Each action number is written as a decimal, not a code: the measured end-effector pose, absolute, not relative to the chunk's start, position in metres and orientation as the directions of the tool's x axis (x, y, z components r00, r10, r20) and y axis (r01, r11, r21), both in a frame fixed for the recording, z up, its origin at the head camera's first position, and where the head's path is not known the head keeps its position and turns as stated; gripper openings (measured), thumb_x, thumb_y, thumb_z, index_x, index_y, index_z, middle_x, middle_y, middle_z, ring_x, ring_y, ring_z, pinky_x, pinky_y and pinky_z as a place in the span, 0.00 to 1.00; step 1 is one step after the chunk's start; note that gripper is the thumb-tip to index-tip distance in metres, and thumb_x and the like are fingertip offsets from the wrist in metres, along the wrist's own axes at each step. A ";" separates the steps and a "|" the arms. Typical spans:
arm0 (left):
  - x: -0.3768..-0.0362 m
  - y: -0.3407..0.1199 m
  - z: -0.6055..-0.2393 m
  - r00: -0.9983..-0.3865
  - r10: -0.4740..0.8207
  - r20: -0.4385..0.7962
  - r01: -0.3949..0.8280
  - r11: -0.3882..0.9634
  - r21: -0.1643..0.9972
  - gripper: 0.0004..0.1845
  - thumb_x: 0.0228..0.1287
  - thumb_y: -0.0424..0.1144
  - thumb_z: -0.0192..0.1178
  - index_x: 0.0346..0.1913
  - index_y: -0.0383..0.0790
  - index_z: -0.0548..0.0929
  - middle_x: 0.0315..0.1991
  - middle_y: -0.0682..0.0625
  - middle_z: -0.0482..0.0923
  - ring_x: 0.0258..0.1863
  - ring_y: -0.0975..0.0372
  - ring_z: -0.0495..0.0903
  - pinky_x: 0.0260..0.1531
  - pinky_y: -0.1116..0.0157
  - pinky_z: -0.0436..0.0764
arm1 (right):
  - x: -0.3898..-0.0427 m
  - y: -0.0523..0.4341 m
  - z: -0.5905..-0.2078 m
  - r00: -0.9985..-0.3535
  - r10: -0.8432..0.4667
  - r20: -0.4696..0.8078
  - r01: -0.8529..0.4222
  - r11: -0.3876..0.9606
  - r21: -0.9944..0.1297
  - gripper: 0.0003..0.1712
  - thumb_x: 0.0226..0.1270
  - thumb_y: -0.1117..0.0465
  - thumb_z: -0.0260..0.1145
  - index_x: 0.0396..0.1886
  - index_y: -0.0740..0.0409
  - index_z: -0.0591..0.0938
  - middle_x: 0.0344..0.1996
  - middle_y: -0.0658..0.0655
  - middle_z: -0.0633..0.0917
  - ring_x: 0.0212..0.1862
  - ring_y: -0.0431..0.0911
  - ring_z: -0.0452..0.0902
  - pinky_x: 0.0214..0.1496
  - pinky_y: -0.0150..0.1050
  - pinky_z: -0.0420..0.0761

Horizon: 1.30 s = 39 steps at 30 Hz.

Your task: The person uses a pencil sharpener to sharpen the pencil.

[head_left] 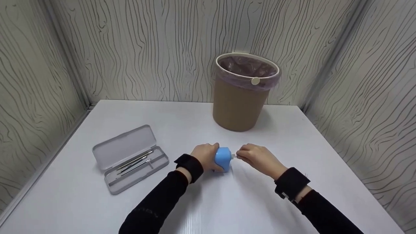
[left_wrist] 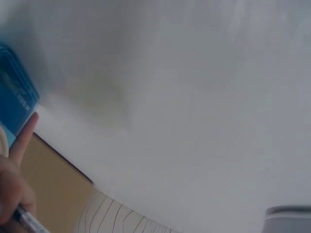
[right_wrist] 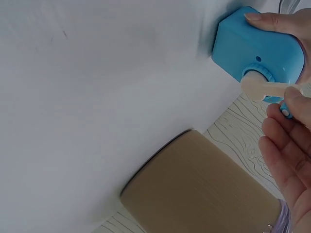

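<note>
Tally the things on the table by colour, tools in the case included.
Blue: 1, the sharpener held by the left hand
Grey: 1, the open case
Brown: 1, the bin
Metal: 3, the thin tools in the case
Total: 6

- One blue sharpener on the white table.
- One tan waste bin, lined with one bag.
- One open grey case holding three slim metal tools.
- Two hands: left hand, right hand.
</note>
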State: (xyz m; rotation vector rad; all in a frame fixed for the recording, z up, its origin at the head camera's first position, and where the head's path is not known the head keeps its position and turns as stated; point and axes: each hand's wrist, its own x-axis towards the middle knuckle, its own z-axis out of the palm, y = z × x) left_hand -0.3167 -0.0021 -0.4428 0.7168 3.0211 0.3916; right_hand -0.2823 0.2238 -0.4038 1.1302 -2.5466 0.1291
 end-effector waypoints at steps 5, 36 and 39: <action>-0.318 -0.002 -0.446 -0.884 0.465 0.052 0.463 0.855 0.234 0.41 0.47 0.62 0.79 0.60 0.43 0.77 0.51 0.45 0.88 0.48 0.55 0.89 0.54 0.58 0.87 | -0.295 0.220 -0.401 -0.640 -0.665 0.385 -0.701 0.710 0.059 0.07 0.63 0.67 0.73 0.41 0.60 0.90 0.35 0.56 0.89 0.39 0.48 0.87 0.44 0.41 0.89; -0.318 -0.003 -0.448 -0.874 0.478 0.088 0.484 0.844 0.230 0.44 0.46 0.64 0.79 0.60 0.42 0.77 0.49 0.45 0.89 0.46 0.56 0.90 0.50 0.60 0.88 | -0.338 0.202 -0.433 -0.776 -0.564 0.282 -0.588 0.809 -0.002 0.06 0.65 0.66 0.71 0.39 0.57 0.91 0.35 0.57 0.90 0.39 0.50 0.88 0.45 0.42 0.89; -0.319 -0.003 -0.449 -0.877 0.471 0.094 0.479 0.845 0.237 0.44 0.45 0.64 0.79 0.61 0.41 0.77 0.49 0.45 0.89 0.46 0.55 0.89 0.50 0.59 0.88 | -0.338 0.202 -0.438 -0.782 -0.561 0.271 -0.584 0.812 -0.007 0.06 0.66 0.66 0.71 0.39 0.57 0.91 0.35 0.57 0.90 0.39 0.50 0.88 0.45 0.42 0.89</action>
